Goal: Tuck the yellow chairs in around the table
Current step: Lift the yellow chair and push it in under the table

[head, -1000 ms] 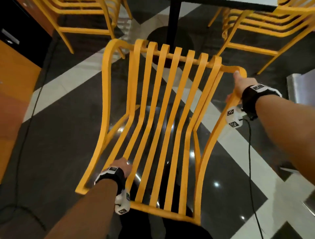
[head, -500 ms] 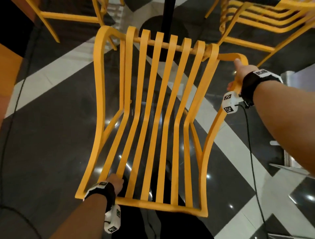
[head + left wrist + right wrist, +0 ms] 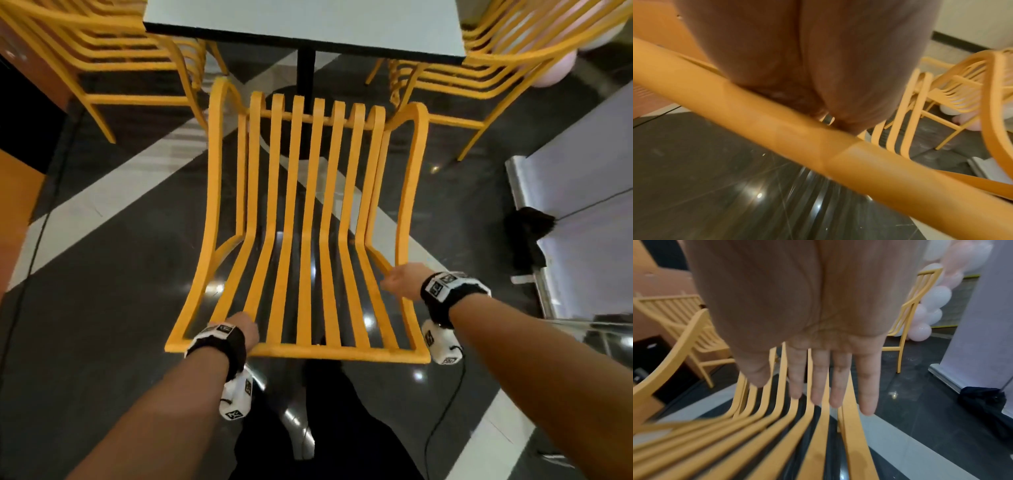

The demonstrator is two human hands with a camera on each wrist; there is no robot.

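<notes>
**Head view: chair lined up, only one hand gripping**

Head camera looks down on a yellow chair (image 3: 308, 219) facing the bench (image 3: 305, 27), its seat front close to the bench edge and the black post (image 3: 306, 72) but not yet under it. Two more yellow chairs (image 3: 102, 58) flank it, both near its front corners. The left hand (image 3: 245, 329) sits on the top rail of the backrest; the right hand (image 3: 399, 282) hovers by the right side of the backrest.

Left wrist camera shows the left hand (image 3: 807, 65) curled over the top rail (image 3: 777, 129), grasping it, though blur hides the fingertips.

Right wrist camera shows the right hand (image 3: 797, 321) released, fingers (image 3: 819, 378) straight and spread above the slats (image 3: 812, 434), holding nothing.

The risk from here is a crooked push: driven from the left corner alone, the chair would likely swing and knock a neighbouring chair or catch the post. On the glossy floor (image 3: 102, 274) the legs could also slide further than intended.
</notes>
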